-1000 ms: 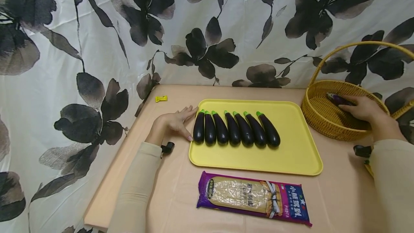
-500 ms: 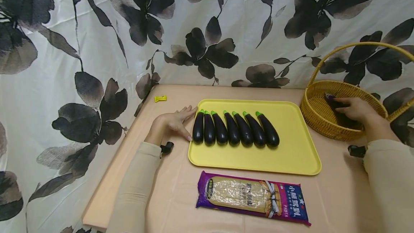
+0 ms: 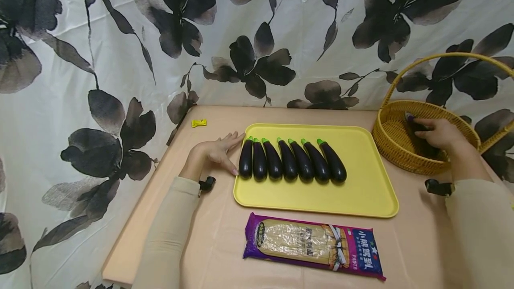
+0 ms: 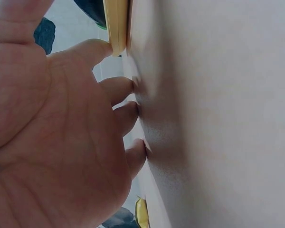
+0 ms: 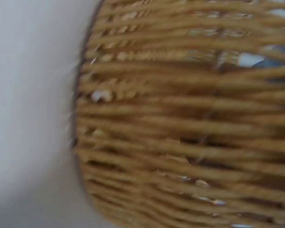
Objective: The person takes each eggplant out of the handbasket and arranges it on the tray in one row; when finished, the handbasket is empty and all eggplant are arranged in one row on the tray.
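Note:
Several dark purple eggplants [image 3: 289,162] with green stems lie in a row on a yellow tray [image 3: 367,182] in the head view. My left hand [image 3: 214,153] rests at the tray's left edge, fingers spread; in the left wrist view a finger touches the tray rim [image 4: 116,28] and other fingertips meet the tabletop. At the right, my right hand [image 3: 441,135] reaches into a yellow wicker basket [image 3: 395,153] and holds a dark purple eggplant [image 3: 411,123] low inside it. Much of that eggplant is hidden under the hand. The right wrist view shows just the basket's woven wall [image 5: 180,128].
A purple pasta packet [image 3: 313,244] lies in front of the tray. Near the table's back left corner is a small yellow wrapped piece [image 3: 199,123]. The basket's tall handle [image 3: 437,57] arches above it. A floral curtain [image 3: 257,12] hangs behind the table.
Inside the basket, my right hand has shifted slightly left with the eggplant. My left hand, the tray, its eggplants and the packet have stayed in place.

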The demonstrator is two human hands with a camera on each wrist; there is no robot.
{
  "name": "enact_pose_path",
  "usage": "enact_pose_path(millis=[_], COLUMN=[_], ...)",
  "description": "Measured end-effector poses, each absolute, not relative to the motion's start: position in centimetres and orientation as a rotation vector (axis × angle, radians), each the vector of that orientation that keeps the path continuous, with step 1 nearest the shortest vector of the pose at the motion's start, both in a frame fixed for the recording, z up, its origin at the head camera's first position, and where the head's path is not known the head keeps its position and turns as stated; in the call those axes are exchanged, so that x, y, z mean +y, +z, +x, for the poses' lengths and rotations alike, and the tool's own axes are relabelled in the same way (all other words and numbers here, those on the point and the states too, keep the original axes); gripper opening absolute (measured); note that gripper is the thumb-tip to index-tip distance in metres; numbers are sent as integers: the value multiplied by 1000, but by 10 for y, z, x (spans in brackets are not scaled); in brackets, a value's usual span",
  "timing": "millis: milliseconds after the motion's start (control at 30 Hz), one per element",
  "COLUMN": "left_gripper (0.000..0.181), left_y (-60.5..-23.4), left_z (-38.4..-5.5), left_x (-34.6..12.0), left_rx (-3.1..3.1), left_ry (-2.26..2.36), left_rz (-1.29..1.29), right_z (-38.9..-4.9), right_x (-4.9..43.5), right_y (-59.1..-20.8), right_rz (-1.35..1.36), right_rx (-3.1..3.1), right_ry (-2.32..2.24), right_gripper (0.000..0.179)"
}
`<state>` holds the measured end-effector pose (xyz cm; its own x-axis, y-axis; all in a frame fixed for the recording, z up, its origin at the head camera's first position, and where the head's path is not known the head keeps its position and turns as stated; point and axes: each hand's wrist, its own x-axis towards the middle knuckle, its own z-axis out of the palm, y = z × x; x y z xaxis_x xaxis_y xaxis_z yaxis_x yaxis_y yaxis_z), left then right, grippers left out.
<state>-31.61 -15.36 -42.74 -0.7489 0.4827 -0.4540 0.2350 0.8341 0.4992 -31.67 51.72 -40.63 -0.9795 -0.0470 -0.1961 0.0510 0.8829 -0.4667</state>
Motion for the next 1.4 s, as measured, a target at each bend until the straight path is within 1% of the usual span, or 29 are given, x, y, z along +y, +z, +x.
enact_pose_path(millis=[333,533,767,1133,1400], left_gripper=[147,147,147,144,145], left_y=[-427,-428,-428,-426,-425], left_z=[-318,-319,-319,-316,-317], left_x=[-152,-152,-153,-152,-152], left_rx=[2421,2419,2424,2429,2424], left_ry=[559,558,543,533,534], left_rz=[545,549,542,543,542], right_z=[-292,-274,-264,-273,-276], right_x=[492,473,454,425,405], right_y=[-384,-373,-364,-362,-364], right_rz=[60,106,-69,-330,-430], right_rx=[2942,3001,3030,2952,2865], right_ry=[-906,-1043,-1015,-959,-934], right_gripper=[70,64,60,53,53])
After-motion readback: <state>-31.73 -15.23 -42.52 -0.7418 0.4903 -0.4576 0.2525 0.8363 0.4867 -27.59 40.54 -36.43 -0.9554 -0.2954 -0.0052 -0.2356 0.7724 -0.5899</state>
